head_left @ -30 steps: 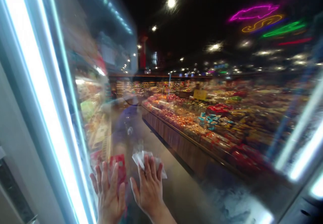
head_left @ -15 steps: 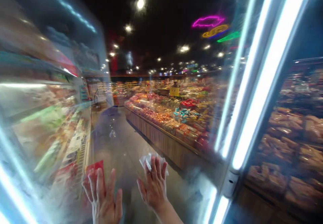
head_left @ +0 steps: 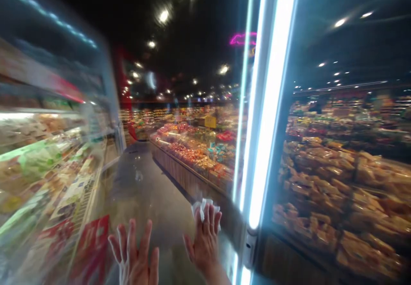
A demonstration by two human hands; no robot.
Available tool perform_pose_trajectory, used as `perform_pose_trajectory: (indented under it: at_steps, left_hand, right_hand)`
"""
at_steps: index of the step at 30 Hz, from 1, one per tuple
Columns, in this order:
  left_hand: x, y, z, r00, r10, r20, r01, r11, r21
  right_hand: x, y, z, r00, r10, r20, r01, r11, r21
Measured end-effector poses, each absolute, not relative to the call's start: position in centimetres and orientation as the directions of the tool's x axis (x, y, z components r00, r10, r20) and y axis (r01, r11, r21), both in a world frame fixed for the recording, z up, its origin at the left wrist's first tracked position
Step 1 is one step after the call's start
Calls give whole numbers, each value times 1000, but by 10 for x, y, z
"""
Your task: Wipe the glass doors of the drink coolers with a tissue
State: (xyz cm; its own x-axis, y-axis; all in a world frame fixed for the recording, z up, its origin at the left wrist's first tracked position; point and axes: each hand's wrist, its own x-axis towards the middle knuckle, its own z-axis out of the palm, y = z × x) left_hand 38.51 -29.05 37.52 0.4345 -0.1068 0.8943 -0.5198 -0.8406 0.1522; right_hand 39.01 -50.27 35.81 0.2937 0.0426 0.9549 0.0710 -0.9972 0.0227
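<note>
My left hand (head_left: pixel 135 253) is raised with its fingers spread and nothing in it, apparently flat against a clear glass pane (head_left: pixel 170 238). To its right, my right hand (head_left: pixel 207 240) presses a crumpled white tissue (head_left: pixel 197 209) to the same pane under its outstretched fingers. Part of the tissue shows above and beside the fingertips; the rest is covered by the hand. Bright white light tubes (head_left: pixel 272 100) run up the pane's right side, on a metal door frame with a small fitting (head_left: pixel 249 246) low down.
Refrigerated shelves (head_left: pixel 41 160) with packed goods line the left, a red sign (head_left: pixel 91 242) low on them. Beyond the glass lie an aisle floor (head_left: pixel 138 190) and a wood-sided display counter (head_left: pixel 173 165). Several bagged goods (head_left: pixel 314 182) appear on the right, blurred, perhaps partly reflected.
The view has turned, so the light tubes stand more upright and further left. My right hand and tissue have shifted slightly right and down in view; my left hand sits slightly lower.
</note>
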Motion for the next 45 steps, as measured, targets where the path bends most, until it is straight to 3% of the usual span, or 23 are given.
perform_pose_trajectory:
  at_steps: [3, 9, 15, 20, 22, 27, 32, 34, 35, 38, 40, 41, 45]
  left_hand:
    - [383, -304, 380, 410, -110, 905, -528, -838, 137]
    - [379, -324, 383, 381, -104, 919, -545, -828, 132]
    - [381, -325, 379, 394, -74, 916, -513, -845, 152]
    - [384, -315, 377, 421, -78, 904, -489, -859, 154]
    - [384, -312, 375, 429, -66, 901, -475, -865, 163]
    - [388, -295, 377, 416, -56, 908, -459, -875, 156]
    - [392, -267, 385, 401, -33, 915, -433, -887, 158]
    - [392, -255, 386, 402, -20, 916, -423, -891, 166]
    - [392, -248, 386, 400, -15, 916, -422, -891, 170]
    - [392, -224, 387, 382, -3, 924, -425, -889, 172]
    - [391, -205, 389, 364, 5, 931, -415, -895, 167]
    - [391, -195, 390, 358, 12, 934, -405, -899, 167]
    - [387, -159, 390, 354, 52, 934, -369, -910, 191]
  right_hand:
    - [385, -518, 341, 292, 99, 951, 69, -994, 82]
    - [389, -549, 392, 284, -93, 954, 75, -990, -118]
    - [378, -543, 355, 294, -23, 955, 78, -996, -49]
    - [385, -557, 422, 247, -174, 953, 73, -978, -197]
    - [385, -550, 424, 251, -186, 950, 66, -976, -209]
    - [386, -517, 385, 270, -27, 963, 75, -996, -49]
    - [401, -500, 442, 208, -106, 972, 111, -985, -131]
    - [402, -483, 439, 227, -78, 971, 132, -985, -110]
    - [401, -472, 427, 243, -20, 970, 151, -987, -58]
    - [397, -434, 381, 257, 301, 918, 273, -934, 230]
    - [399, -410, 377, 244, 424, 872, 324, -883, 339]
    - [402, -400, 388, 238, 422, 875, 326, -883, 338]
    - [416, -362, 456, 233, 222, 947, 270, -950, 157]
